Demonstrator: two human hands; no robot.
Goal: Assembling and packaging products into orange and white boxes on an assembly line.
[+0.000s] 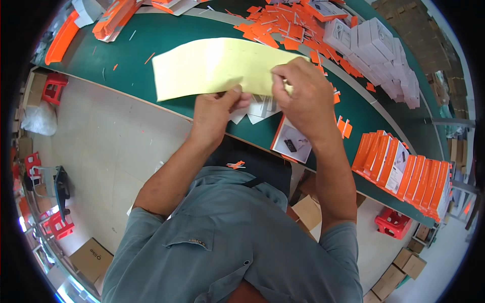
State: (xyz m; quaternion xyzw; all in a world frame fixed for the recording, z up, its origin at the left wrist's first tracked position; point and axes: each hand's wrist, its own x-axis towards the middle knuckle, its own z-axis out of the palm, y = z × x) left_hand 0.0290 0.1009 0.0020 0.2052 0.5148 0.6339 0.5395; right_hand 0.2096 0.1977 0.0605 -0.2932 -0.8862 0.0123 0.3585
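Observation:
A long pale-yellow sheet is held up above the green table, its surface gently curved. My left hand grips its lower edge, thumb on the front and fingers behind. At the right part of the sheet, my right hand is closed with thumb and forefinger pinched together against it. Whatever lies between those fingertips is too small to make out. Beneath the hands, white printed papers lie partly covered. An orange-edged white box with a dark device pictured on it lies at the table's near edge, below my right hand.
Many orange scraps lie heaped at the back of the green table. White boxes are stacked at the far right. A row of orange-and-white boxes stands at right. Red stools and cartons are on the floor.

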